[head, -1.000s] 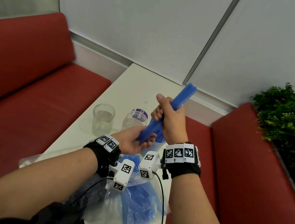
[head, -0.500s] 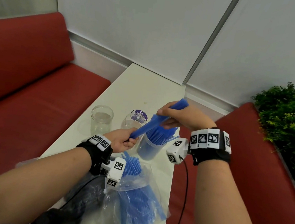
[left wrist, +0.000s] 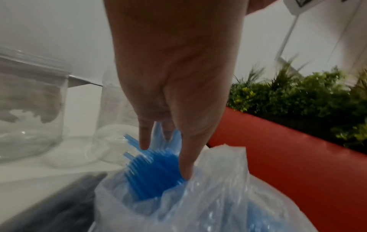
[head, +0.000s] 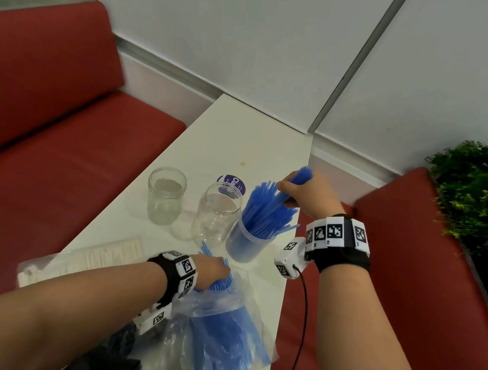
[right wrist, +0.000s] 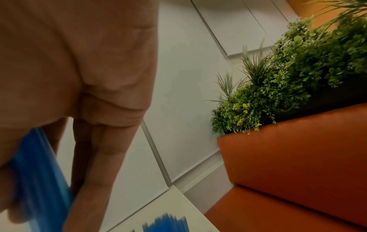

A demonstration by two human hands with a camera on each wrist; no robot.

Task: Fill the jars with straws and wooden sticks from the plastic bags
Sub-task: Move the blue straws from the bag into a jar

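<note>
Benches: red upholstered seats [head: 58, 137] run along the left and right sides of the table.
Table: white top [head: 242, 141], narrow, extends from the near edge to the far wall.
Plants: green foliage [head: 481, 195] stands behind the right bench back.
Bag: clear plastic bag [head: 217, 344] lies at the near edge of the table, mouth facing far; blue straws fill it.
Second bag: flat clear packet [head: 80, 260] lies left of the bag; its contents are pale and cannot be identified.
Tub: clear container [head: 244, 243] stands far of the bag near the right table edge; loose blue straws [head: 264, 212] stand in it and fan outward.
Middle jar: clear jar [head: 216, 215] stands just left of the tub, upright, no straws inside.
Left jar: clear jar [head: 165, 195] stands left of the middle jar, apart from it, upright.
Lid: purple-and-white disc [head: 232, 183] lies on the table behind the middle jar.
Right hand: hand [head: 309, 196] is above the tub; fingers [right wrist: 103, 157] and thumb wrap a bundle [head: 300, 176] of straws, lower ends among those in the tub.
Left hand: hand [head: 210, 270] is at the bag mouth; fingers [left wrist: 186, 153] extend down, slightly spread, tips touching the straw ends [left wrist: 151, 169]; whether any straw is pinched cannot be determined.
</note>
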